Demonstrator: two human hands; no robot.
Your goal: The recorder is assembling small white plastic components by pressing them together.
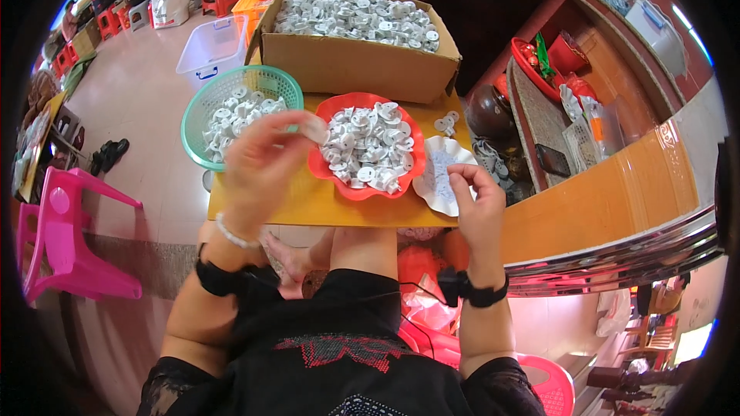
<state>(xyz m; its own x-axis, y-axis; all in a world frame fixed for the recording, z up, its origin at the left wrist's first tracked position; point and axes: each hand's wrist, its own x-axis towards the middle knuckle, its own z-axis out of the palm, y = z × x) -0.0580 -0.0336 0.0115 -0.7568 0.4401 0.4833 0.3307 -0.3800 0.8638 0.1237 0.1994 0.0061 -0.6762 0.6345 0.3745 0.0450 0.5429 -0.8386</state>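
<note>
My left hand (266,158), smeared by motion, pinches a small white round plastic part (314,129) over the left rim of a red scalloped bowl (333,186). That bowl is heaped with similar white parts (368,146). My right hand (482,196) has thumb and forefinger pressed together at the right edge of a white wavy-edged dish (442,205). Tiny pale pieces (443,166) lie in the dish. What the right fingers hold, if anything, is too small to tell. Left of the bowl stands a green perforated basket (289,85) with more white parts in it.
A cardboard box (354,73) full of white parts stands at the back of the yellow table (308,212). A few loose parts (447,122) lie right of the bowl. A clear plastic bin (212,46) and a pink chair (77,239) are to the left, a wooden counter (593,192) to the right.
</note>
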